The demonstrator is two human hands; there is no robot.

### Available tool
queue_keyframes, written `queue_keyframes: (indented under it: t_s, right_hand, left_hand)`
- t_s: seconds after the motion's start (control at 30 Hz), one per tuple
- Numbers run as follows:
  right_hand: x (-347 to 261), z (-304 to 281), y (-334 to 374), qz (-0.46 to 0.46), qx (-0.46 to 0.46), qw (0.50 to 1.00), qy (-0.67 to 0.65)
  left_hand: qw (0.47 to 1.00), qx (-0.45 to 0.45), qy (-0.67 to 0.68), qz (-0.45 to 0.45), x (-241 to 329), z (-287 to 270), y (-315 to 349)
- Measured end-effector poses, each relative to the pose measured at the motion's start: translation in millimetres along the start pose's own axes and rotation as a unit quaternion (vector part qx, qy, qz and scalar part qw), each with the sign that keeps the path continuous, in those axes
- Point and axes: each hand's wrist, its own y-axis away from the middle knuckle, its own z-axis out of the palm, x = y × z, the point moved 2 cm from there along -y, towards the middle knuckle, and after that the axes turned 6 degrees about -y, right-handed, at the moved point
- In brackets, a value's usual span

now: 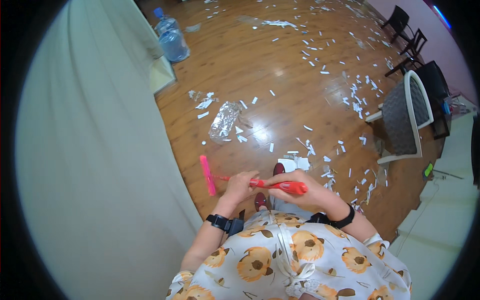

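Note:
A red-handled broom (208, 176) with a narrow pink head reaches down to the wooden floor at left of centre; its bristles are too small to make out. My left hand (240, 186) wraps round the handle on the side nearer the pink head. Closer to the handle's thick red end, my right hand (296, 186) is closed round it too. White paper scraps (300, 164) lie on the floor just beyond my right hand. Farther out, a crumpled clear plastic wrapper (225, 121) lies among more scraps.
A pale curtain (100, 150) hangs along the left side. Beyond it stands a large blue water bottle (172, 40). A grey chair with a white frame (402, 112) is at the right, with dark chairs (398, 21) behind. Paper bits are strewn across the wooden floor (280, 110).

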Motion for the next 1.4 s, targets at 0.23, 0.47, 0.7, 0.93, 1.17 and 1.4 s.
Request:
queue_keyframes:
  t_s: [0.23,0.47,0.7,0.93,1.17,1.4]
  right_hand:
    - [65,30,-105,0.034,-0.086,0.994,-0.061]
    - [98,-18,-134,-0.066,0.025,0.996,-0.057]
    - [22,-144,-118,-0.045,0.131,0.987,0.077]
    - [0,-186,-131,-0.122,0.034,0.978,0.163]
    - [35,-154,-203,-0.140,-0.036,0.988,0.046]
    - [63,-98,-299,-0.058,-0.130,0.990,-0.010]
  left_hand:
    - [0.988,-0.030,-0.013,-0.153,-87,-2,7]
    - [0.989,-0.053,-0.040,-0.129,-107,4,-86]
    - [1.000,-0.019,0.013,-0.019,-27,-5,-215]
    - [0.998,-0.056,-0.011,-0.041,0,-38,-244]
    - [0.994,-0.037,-0.059,-0.089,-65,-74,-213]
    - [0.984,-0.050,-0.047,-0.164,-162,-95,-189]
